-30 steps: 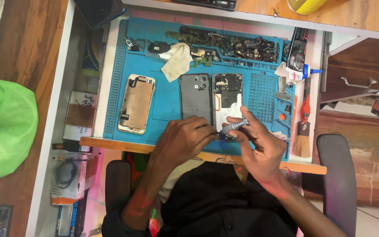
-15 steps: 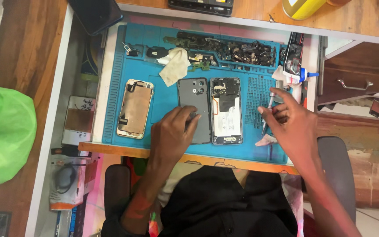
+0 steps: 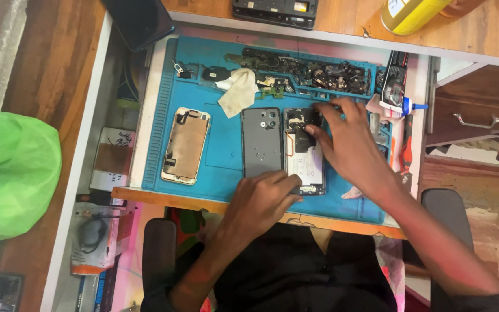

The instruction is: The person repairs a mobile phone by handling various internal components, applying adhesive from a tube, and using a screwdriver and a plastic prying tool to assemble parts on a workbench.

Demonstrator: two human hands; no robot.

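Head view, looking down on a blue rubber work mat (image 3: pixel 220 156) that lay on a pale pull-out table (image 3: pixel 148 115) at the centre of the frame. An opened dark smartphone body with exposed internals (image 3: pixel 302 167) lay upright at mid-frame, touching the right edge of a grey smartphone back cover with camera cut-outs (image 3: pixel 261 141). The left hand (image 3: pixel 261 202), at lower centre, rested with fingers curled on the lower ends of both parts, pressing them to the mat; it gripped nothing. The right hand (image 3: pixel 350 147), at centre right, lay over the right side of the opened phone with fingers spread narrowly, its fingertips (image 3: pixel 319 108) touching the phone's upper end; whether it pinched a small part could not be told. Well apart, at centre left of the mat, lay a tan phone frame with a silver rim (image 3: pixel 186 145). A crumpled cream cloth (image 3: pixel 238 92) lay above the back cover, and a row of dark loose phone parts (image 3: pixel 313 72) filled the mat's upper trays. A small white glue tube with a blue cap (image 3: pixel 397 107) lay at the mat's right edge, just beside the right hand. A bright green plastic bag (image 3: pixel 10 173) occupied the left of the frame, and a yellow container (image 3: pixel 411 13) the upper right
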